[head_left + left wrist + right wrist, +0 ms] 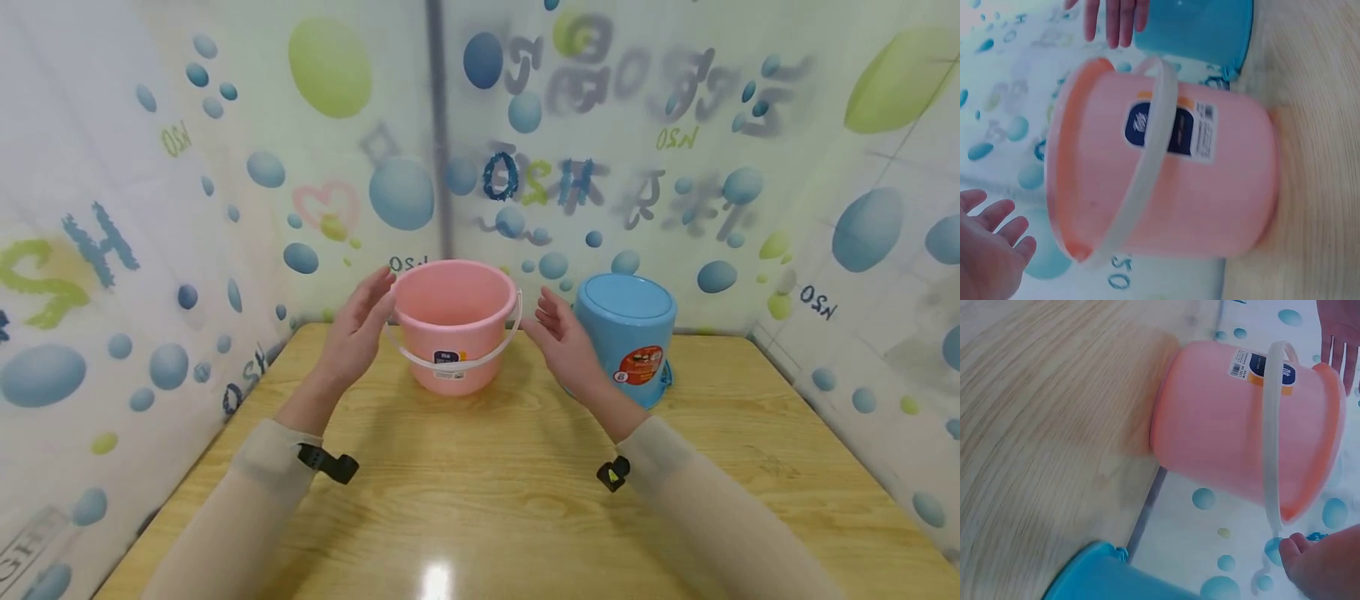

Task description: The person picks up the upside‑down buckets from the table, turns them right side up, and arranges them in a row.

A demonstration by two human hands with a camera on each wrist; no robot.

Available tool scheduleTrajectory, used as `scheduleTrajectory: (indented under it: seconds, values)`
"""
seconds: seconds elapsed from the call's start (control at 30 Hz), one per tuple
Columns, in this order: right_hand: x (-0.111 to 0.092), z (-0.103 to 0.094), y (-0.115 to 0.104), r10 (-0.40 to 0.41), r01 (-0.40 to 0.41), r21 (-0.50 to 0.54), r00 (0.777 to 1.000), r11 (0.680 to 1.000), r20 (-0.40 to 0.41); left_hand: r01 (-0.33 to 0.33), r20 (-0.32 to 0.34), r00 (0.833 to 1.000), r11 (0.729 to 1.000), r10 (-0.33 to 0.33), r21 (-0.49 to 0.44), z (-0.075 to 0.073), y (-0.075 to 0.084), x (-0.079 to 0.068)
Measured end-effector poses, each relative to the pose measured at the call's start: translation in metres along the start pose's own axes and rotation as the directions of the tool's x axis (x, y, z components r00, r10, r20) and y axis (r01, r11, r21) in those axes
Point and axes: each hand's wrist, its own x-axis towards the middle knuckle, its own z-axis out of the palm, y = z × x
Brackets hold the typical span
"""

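A pink bucket (450, 333) stands upright on the wooden table, its white handle (1147, 156) hanging down across the front over a dark label. My left hand (358, 329) is at the bucket's left side near the rim, fingers extended and palm toward it. On the other side my right hand (564, 337) faces the bucket with relaxed fingers. Both wrist views show a gap between the hands and the pink wall. Just right of the right hand, a blue bucket (630, 308) stands upside down, a red round sticker on its side.
The wooden table (450, 500) reaches back to a curtain (645, 125) printed with blue and green drops, which also hangs along both sides. The blue bucket's rim and handle joint (1121, 553) rest low by the tabletop.
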Motion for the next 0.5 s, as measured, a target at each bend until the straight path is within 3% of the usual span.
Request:
scheduleTrajectory:
  seconds: [0.23, 0.37, 0.5]
  values:
    - [-0.024, -0.025, -0.004, -0.050, 0.054, -0.059, 0.996, 0.997, 0.070, -0.118, 0.098, 0.987, 0.991, 0.124, -0.068, 0.018, 0.029, -0.009]
    - [-0.039, -0.039, -0.004, -0.090, 0.101, -0.094, 0.990, 0.990, 0.111, -0.168, 0.174, 0.966, 0.977, 0.190, -0.132, 0.032, 0.042, -0.013]
    - [-0.054, -0.051, -0.003, -0.114, 0.133, -0.116, 0.982, 0.984, 0.152, -0.167, 0.271, 0.939, 0.970, 0.210, -0.175, 0.048, 0.055, -0.020]
